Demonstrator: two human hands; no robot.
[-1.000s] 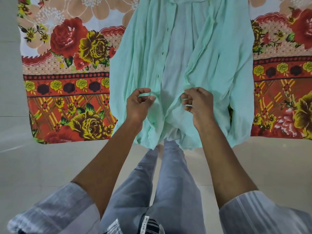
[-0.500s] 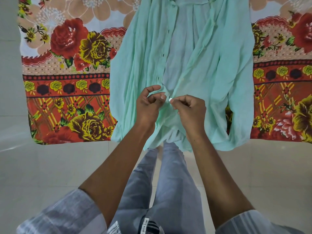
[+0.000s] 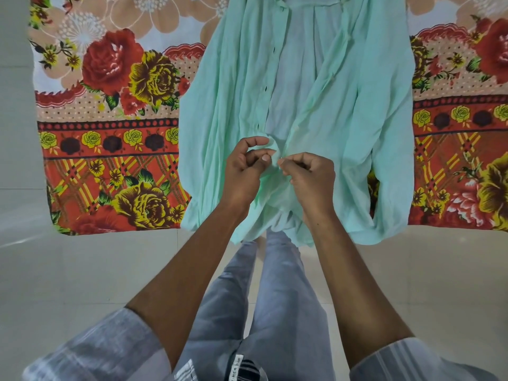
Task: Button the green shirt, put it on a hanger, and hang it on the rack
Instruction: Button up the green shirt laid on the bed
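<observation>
Buttoning here is at the lowest part of the front, and the risk is that the thin cloth slips from your fingertips before the button passes the hole; the fabric is soft and crumpled, so the hole can fold shut or the button can go into a wrong hole, which would leave the front uneven. Pulling hard could also drag the green shirt (image 3: 297, 105) off the floral sheet (image 3: 110, 119) toward you, because its hem already hangs over the sheet's edge, above your legs. The shirt lies flat with the collar away from you, the front open above your hands, and a row of dark buttonholes or buttons runs along the left edge of the opening; which they are is too small to tell. Your left hand (image 3: 244, 171) pinches the left front edge between thumb and fingers, the other fingers curled. Your right hand (image 3: 310, 177) pinches the right front edge, with something small and pale at its fingertips, probably a button. Both hands meet at the middle of the shirt, nearly touching, just above the hem. No hanger or rack is in view.
</observation>
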